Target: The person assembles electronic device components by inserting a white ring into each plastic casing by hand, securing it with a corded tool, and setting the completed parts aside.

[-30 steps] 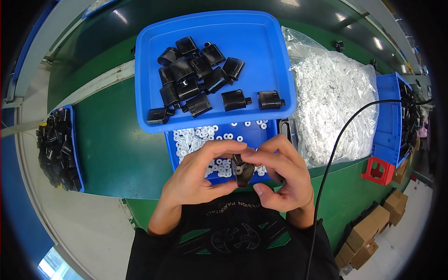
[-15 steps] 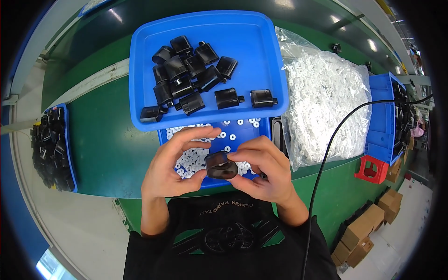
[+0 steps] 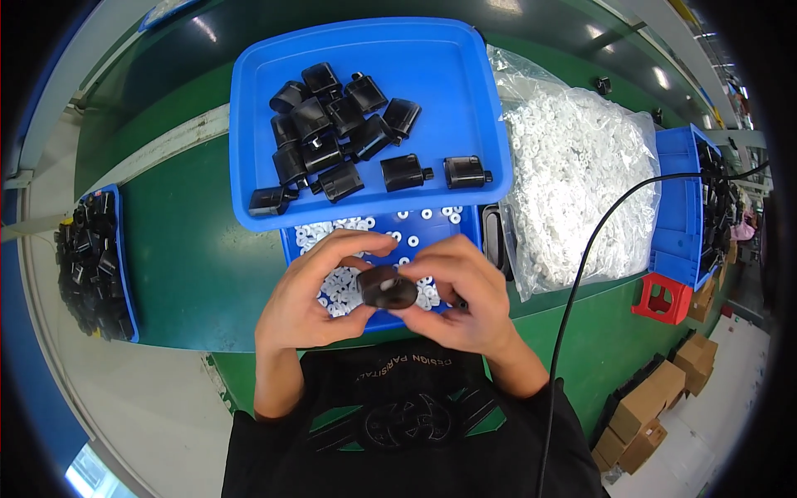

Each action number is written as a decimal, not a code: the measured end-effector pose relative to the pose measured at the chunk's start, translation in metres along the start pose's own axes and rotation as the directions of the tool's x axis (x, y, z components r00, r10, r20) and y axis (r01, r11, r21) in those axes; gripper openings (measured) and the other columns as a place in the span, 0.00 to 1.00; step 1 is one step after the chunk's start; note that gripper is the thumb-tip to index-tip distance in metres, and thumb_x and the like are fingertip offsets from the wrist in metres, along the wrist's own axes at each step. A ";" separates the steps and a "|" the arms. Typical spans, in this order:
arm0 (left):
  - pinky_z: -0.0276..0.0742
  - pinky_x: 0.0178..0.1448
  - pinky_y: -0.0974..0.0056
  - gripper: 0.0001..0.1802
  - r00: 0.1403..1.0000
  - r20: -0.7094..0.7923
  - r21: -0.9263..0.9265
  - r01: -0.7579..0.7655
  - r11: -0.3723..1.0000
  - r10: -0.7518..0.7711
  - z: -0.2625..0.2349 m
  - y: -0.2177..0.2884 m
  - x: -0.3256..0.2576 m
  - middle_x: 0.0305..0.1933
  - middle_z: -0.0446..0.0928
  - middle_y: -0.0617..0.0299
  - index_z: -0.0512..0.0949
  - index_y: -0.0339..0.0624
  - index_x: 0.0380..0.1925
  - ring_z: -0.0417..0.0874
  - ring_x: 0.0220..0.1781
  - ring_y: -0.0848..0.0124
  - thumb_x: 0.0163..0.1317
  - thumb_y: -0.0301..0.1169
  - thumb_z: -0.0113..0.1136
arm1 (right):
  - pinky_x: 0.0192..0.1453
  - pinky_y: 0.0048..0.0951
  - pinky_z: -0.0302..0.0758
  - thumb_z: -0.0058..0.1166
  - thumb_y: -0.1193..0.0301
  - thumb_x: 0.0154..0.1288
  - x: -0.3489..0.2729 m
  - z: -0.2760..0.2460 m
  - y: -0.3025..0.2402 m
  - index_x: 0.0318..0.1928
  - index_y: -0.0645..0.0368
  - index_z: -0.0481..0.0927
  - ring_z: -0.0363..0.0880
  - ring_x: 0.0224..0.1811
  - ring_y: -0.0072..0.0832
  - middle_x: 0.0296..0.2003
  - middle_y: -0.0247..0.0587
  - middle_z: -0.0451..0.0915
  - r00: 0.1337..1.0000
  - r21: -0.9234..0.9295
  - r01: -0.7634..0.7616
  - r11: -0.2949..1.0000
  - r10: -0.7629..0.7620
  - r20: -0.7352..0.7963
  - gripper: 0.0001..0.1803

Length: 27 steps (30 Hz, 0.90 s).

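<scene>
- Right hand [image 3: 470, 292] pinches a black housing [image 3: 383, 290].
- Left hand [image 3: 300, 300], at nine o'clock, half-curled; whether it grips, I cannot tell.
- Shirt [image 3: 398, 469], six o'clock: pale lettering [image 3: 425, 362].

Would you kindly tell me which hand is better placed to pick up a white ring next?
Probably the left hand: white rings show within its open curve, while the right hand pinches the black part.

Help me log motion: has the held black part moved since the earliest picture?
Yes: the black part has shifted left, judged against the large blue tray.
</scene>
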<state>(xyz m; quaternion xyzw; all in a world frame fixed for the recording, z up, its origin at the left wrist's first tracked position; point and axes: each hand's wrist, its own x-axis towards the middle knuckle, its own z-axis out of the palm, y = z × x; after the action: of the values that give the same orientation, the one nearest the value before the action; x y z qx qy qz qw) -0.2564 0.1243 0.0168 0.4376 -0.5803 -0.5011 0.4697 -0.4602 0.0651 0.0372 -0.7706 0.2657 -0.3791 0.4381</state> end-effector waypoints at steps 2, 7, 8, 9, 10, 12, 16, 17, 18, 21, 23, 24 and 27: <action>0.79 0.53 0.60 0.37 1.000 0.007 -0.013 -0.002 1.000 0.002 -0.003 0.002 -0.001 0.56 0.76 0.51 0.71 0.37 0.58 0.78 0.57 0.59 0.40 0.18 0.61 | 0.30 0.25 0.77 0.71 0.77 0.44 -0.004 0.002 -0.001 0.44 0.61 0.81 0.80 0.31 0.31 0.37 0.41 0.79 1.000 0.026 -0.016 1.000 0.016 0.011 0.22; 0.79 0.53 0.60 0.37 1.000 -0.002 -0.032 0.003 0.999 -0.003 -0.005 0.001 -0.003 0.56 0.76 0.51 0.72 0.37 0.58 0.79 0.57 0.59 0.39 0.18 0.61 | 0.20 0.15 0.59 0.72 0.75 0.46 -0.005 0.002 0.007 0.46 0.62 0.80 0.65 0.23 0.14 0.40 0.43 0.79 0.998 0.028 0.045 0.999 -0.046 0.040 0.23; 0.79 0.53 0.60 0.37 1.000 0.013 -0.013 0.003 1.000 -0.003 -0.005 0.002 -0.002 0.56 0.77 0.52 0.72 0.37 0.58 0.79 0.57 0.59 0.39 0.18 0.61 | 0.20 0.15 0.59 0.72 0.75 0.46 -0.005 0.002 0.007 0.46 0.62 0.80 0.65 0.23 0.14 0.40 0.43 0.79 0.998 0.027 0.043 0.999 -0.044 0.041 0.23; 0.79 0.53 0.60 0.37 1.000 0.029 0.006 0.003 1.000 -0.003 -0.005 0.002 -0.002 0.56 0.77 0.52 0.72 0.37 0.58 0.79 0.57 0.59 0.39 0.18 0.61 | 0.21 0.15 0.61 0.72 0.75 0.46 -0.004 0.002 0.005 0.45 0.62 0.80 0.68 0.24 0.16 0.39 0.43 0.79 0.998 0.019 0.052 0.998 -0.053 0.033 0.23; 0.79 0.53 0.60 0.37 1.000 0.025 0.006 0.007 1.000 -0.007 -0.005 0.001 -0.003 0.56 0.77 0.52 0.72 0.37 0.58 0.79 0.57 0.59 0.39 0.18 0.61 | 0.22 0.16 0.64 0.72 0.75 0.46 -0.004 0.003 0.005 0.45 0.62 0.80 0.70 0.25 0.18 0.38 0.43 0.79 0.998 0.015 0.061 0.998 -0.061 0.029 0.23; 0.79 0.53 0.60 0.37 0.999 0.020 0.033 0.034 0.999 -0.034 -0.004 0.000 -0.005 0.56 0.77 0.53 0.72 0.38 0.58 0.79 0.56 0.59 0.39 0.18 0.61 | 0.24 0.20 0.70 0.72 0.75 0.45 -0.006 0.002 -0.004 0.45 0.61 0.81 0.75 0.27 0.23 0.38 0.41 0.79 0.994 -0.010 0.111 0.994 -0.111 -0.008 0.23; 0.79 0.52 0.60 0.37 0.998 0.028 0.015 0.058 0.998 -0.058 -0.006 0.003 -0.006 0.56 0.77 0.54 0.73 0.38 0.57 0.79 0.55 0.60 0.39 0.19 0.62 | 0.25 0.24 0.75 0.70 0.75 0.44 -0.002 0.003 -0.001 0.44 0.59 0.81 0.80 0.28 0.29 0.37 0.39 0.79 0.997 -0.105 0.069 0.992 -0.066 0.037 0.22; 0.79 0.52 0.60 0.37 0.998 0.027 0.014 0.056 0.998 -0.056 -0.006 0.002 -0.004 0.56 0.77 0.54 0.73 0.38 0.57 0.79 0.55 0.60 0.39 0.19 0.62 | 0.25 0.24 0.75 0.70 0.76 0.43 -0.004 0.004 0.002 0.44 0.60 0.81 0.80 0.28 0.29 0.37 0.39 0.79 0.998 -0.075 0.061 0.995 -0.058 0.035 0.22; 0.79 0.52 0.60 0.37 0.999 0.035 0.024 0.035 0.999 -0.035 -0.006 0.001 -0.003 0.56 0.77 0.54 0.73 0.38 0.57 0.79 0.55 0.60 0.39 0.19 0.62 | 0.25 0.24 0.75 0.70 0.76 0.43 -0.004 0.004 0.004 0.44 0.60 0.81 0.80 0.28 0.29 0.37 0.39 0.79 0.998 -0.076 0.062 0.995 -0.060 0.037 0.22; 0.79 0.52 0.60 0.37 0.999 0.040 0.032 0.027 0.999 -0.028 -0.004 0.004 -0.007 0.55 0.77 0.54 0.73 0.38 0.57 0.79 0.55 0.60 0.39 0.19 0.63 | 0.25 0.23 0.75 0.70 0.76 0.43 -0.005 0.006 0.003 0.44 0.60 0.80 0.79 0.28 0.29 0.37 0.40 0.79 0.997 -0.053 0.066 0.996 -0.065 0.030 0.23; 0.79 0.52 0.60 0.37 0.999 0.042 0.027 0.031 0.999 -0.032 -0.004 0.004 -0.008 0.55 0.77 0.54 0.73 0.38 0.58 0.79 0.55 0.60 0.39 0.19 0.63 | 0.25 0.23 0.75 0.70 0.76 0.43 -0.005 0.006 0.002 0.44 0.61 0.80 0.79 0.28 0.29 0.37 0.40 0.79 0.997 -0.057 0.062 0.996 -0.059 0.043 0.23; 0.79 0.52 0.60 0.37 0.998 0.052 0.035 0.037 0.999 -0.039 -0.005 0.004 -0.009 0.55 0.77 0.54 0.73 0.39 0.58 0.79 0.55 0.60 0.39 0.19 0.63 | 0.25 0.23 0.75 0.70 0.76 0.43 -0.005 0.006 0.002 0.44 0.61 0.80 0.79 0.28 0.29 0.37 0.40 0.79 0.997 -0.057 0.062 0.996 -0.060 0.044 0.23; 0.79 0.50 0.61 0.36 0.997 0.071 0.051 0.038 0.998 -0.041 -0.003 0.006 -0.006 0.54 0.78 0.55 0.73 0.39 0.57 0.80 0.53 0.60 0.40 0.19 0.64 | 0.25 0.23 0.75 0.70 0.75 0.43 -0.006 0.006 0.003 0.43 0.61 0.81 0.79 0.28 0.29 0.37 0.40 0.79 0.997 -0.070 0.062 0.996 -0.058 0.057 0.22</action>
<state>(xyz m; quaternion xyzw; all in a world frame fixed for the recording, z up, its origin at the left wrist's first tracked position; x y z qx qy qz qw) -0.2522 0.1300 0.0220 0.4424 -0.6003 -0.5111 0.4275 -0.4587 0.0708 0.0308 -0.8035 0.2439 -0.3612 0.4056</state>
